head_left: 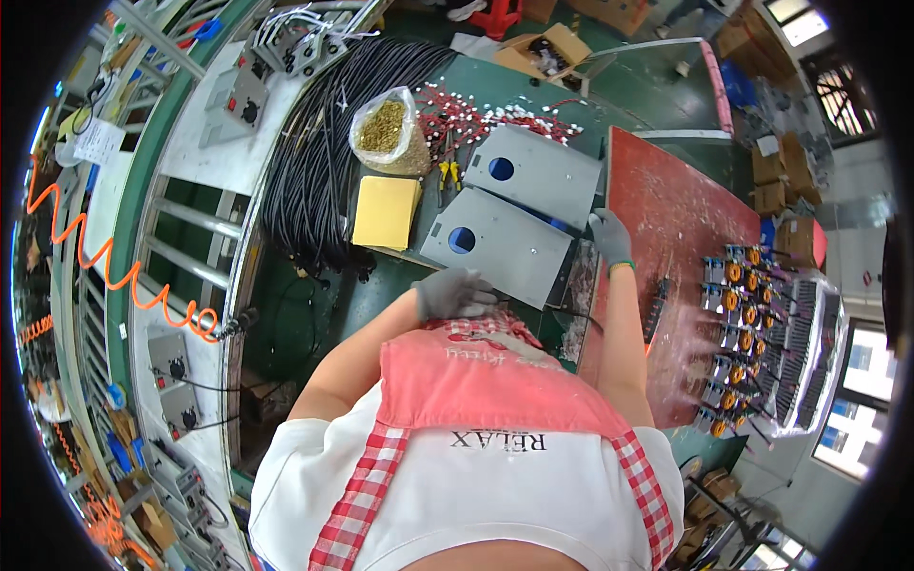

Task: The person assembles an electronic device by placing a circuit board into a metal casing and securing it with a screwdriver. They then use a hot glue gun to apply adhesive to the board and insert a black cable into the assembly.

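Observation:
Two grey sheet-metal panels, each with a round hole, lie side by side on the bench: a far panel (547,171) and a near panel (514,249). My left hand (455,293), in a grey glove, is by the near panel's front left edge, its fingers stretched out and apparently holding nothing. At the right ends of the panels is my gloved right hand (610,238), fingers slightly bent and apart next to the far panel's corner. Whether it touches the metal is unclear. A dark cable (579,316) runs in front of the near panel.
Left of the panels lie a yellow pad stack (386,211), yellow-handled pliers (448,173), a bag of brass-coloured parts (386,128) and a black cable bundle (309,171). Red wires (447,109) lie behind. On the right, a red board (666,219) bears several coil-like components (733,314).

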{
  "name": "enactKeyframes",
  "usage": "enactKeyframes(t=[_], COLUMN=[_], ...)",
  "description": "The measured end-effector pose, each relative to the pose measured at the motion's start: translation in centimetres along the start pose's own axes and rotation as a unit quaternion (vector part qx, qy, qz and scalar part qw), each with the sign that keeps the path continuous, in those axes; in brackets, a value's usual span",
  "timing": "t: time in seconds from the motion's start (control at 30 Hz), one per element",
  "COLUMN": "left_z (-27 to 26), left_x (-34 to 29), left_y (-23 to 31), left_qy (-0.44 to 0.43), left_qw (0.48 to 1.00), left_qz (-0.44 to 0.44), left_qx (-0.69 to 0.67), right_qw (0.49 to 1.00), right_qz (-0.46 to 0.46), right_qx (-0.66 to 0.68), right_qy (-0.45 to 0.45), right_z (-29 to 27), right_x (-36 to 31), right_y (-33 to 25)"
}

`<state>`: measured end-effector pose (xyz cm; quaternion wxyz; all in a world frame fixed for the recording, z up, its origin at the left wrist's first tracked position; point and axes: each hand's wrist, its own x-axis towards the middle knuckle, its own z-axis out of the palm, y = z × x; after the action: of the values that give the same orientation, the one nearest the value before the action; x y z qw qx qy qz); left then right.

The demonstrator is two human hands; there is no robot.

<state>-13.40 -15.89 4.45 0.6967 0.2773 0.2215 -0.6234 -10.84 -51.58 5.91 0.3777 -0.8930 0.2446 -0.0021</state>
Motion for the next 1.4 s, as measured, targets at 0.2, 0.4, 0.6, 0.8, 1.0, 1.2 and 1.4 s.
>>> enactKeyframes(t=[0.2, 0.4, 0.6, 0.8, 1.0, 1.2, 1.4], left_z=[-6.5, -4.7, -8.4, -11.3, -7.1, -6.8, 6.8], left_x=[-5.5, -4.8, -2.4, -1.4, -4.2, -7.0, -11.1], left_y=[2.2, 4.2, 6.1, 8.4, 11.3, 15.9, 18.6], left_qy=[0.367, 0.625, 0.558, 0.485, 0.379, 0.289, 0.413], left_qw=[0.845, 0.353, 0.287, 0.241, 0.288, 0.348, 0.464], left_qz=[0.301, 0.189, 0.046, 0.086, -0.002, -0.013, 0.352], left_qx=[0.248, 0.670, 0.778, 0.836, 0.880, 0.892, 0.700], right_qw=[0.972, 0.925, 0.931, 0.923, 0.924, 0.932, 0.959], right_qz=[-0.178, -0.270, -0.331, -0.357, -0.352, -0.336, -0.282], right_qx=[-0.151, -0.261, -0.152, -0.133, -0.141, -0.130, -0.006], right_qy=[0.020, 0.051, 0.036, 0.052, 0.046, 0.027, 0.009], right_z=[1.5, 8.0, 11.5, 10.3, 10.5, 10.4, 9.0], right_x=[-0.4, -1.2, 0.9, 0.5, 0.3, 0.0, -0.7], right_y=[-3.4, -4.9, -2.1, -3.0, -2.7, -3.5, -4.6])
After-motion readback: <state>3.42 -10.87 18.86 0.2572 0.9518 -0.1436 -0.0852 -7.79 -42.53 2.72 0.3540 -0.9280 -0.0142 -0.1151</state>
